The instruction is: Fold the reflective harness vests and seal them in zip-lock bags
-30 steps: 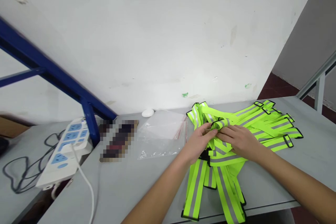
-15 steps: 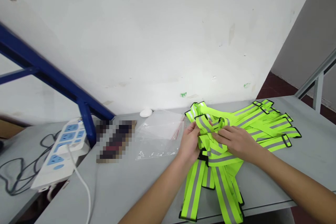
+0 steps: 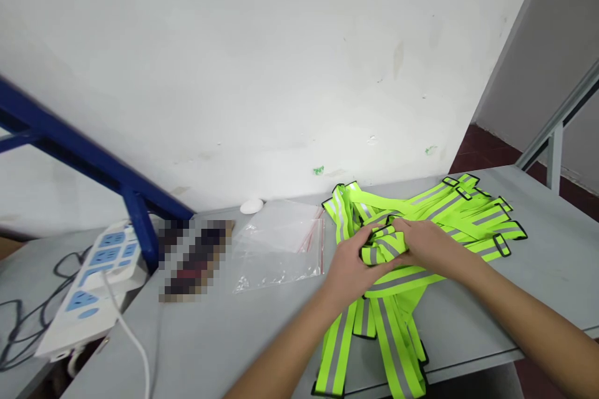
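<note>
Folded bundle: yellow-green strap with grey stripe, being held in compact folds between both hands, above the strap pile.
Left hand: is grasping the bundle from its left side, thumb lying along the near edge, fingers at the far edge.
Right hand: is grasping the bundle's right side with bent fingers; some fingertips are hidden.
Strap pile: is spreading right and toward the front edge of the grey table; black buckles are showing at several ends.
Clear plastic bags: are lying flat, overlapping, left of the pile.
White oval object: is resting near the wall, just beside the bags.
Power strip: is lying at far left, white cable trailing forward.
</note>
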`<state>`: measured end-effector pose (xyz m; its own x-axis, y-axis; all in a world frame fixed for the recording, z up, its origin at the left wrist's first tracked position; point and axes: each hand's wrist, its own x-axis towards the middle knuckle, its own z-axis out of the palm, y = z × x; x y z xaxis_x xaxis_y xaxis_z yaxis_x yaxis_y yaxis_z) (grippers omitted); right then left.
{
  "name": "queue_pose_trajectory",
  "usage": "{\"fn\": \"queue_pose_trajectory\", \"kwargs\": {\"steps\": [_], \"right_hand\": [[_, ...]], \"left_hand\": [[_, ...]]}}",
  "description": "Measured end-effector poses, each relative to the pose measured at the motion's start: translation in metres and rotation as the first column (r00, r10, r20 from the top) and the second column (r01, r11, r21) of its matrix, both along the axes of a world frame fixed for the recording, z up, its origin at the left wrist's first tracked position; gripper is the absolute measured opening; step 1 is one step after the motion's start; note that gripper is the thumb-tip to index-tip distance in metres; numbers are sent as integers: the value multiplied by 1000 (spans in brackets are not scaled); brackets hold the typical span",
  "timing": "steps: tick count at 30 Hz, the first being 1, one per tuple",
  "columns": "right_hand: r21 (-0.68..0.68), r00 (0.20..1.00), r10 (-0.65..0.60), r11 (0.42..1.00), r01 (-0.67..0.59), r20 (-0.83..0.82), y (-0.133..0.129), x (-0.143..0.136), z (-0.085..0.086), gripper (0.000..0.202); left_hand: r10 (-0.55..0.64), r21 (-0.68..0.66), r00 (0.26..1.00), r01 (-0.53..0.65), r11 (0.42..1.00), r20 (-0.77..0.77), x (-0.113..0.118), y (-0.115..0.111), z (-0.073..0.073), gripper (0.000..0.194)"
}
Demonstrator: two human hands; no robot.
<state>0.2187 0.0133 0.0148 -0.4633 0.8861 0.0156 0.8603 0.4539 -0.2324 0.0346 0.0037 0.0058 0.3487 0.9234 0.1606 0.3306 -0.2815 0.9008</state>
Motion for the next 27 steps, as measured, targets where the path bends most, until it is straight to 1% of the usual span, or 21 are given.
{"fn": "queue_pose_trajectory", "kwargs": {"steps": [2,4,6,7,9,11,14,16,18,19,20,22,23,24,25,27], "right_hand": [[-26,991,-42,999,39,-127,-2,-1,1,38],[-25,947,-96,995,93,-307,-3,1,0,48],[4,854,-123,989,145,-506,-2,5,-3,63],[14,801,-127,986,166,-585,0,7,-6,70],[2,711,-144,980,201,-688,3,11,-11,77],[-60,676,-167,982,179,-718,7,11,-15,72],[-149,662,-170,985,90,-730,9,7,-17,54],[-149,649,-153,987,62,-745,8,3,-17,43],[-120,657,-114,992,36,-745,6,1,-18,35],[-102,668,-84,995,12,-739,6,1,-19,33],[-77,679,-52,997,-7,-733,5,1,-21,33],[-2,709,10,1000,-16,-705,6,3,-24,37],[47,733,30,999,2,-679,7,5,-26,39],[91,766,38,996,27,-641,9,6,-27,38],[121,804,29,991,53,-593,12,7,-28,35],[133,866,-18,986,97,-500,17,9,-29,24]], "left_hand": [[63,-36,998,-62,997,18,2,-1,3,42],[173,-117,982,-163,980,75,3,-1,7,33],[292,-255,933,-237,938,209,5,1,10,35],[343,-334,890,-238,912,302,5,2,11,38],[420,-470,769,-178,865,481,7,6,13,44],[475,-571,664,-88,816,577,7,8,14,45],[539,-688,601,24,726,590,7,11,10,39],[585,-739,560,74,670,586,6,12,7,36],[625,-780,528,121,614,575,5,12,5,34],[634,-797,530,148,586,564,4,12,4,34],[629,-811,548,177,557,551,3,12,3,34],[565,-824,626,246,510,537,0,12,2,35],[506,-818,672,281,502,541,-2,11,2,36],[440,-804,710,307,509,549,-4,10,3,37],[378,-787,743,317,529,553,-6,10,5,38],[277,-741,794,295,603,541,-9,8,12,41]]}}
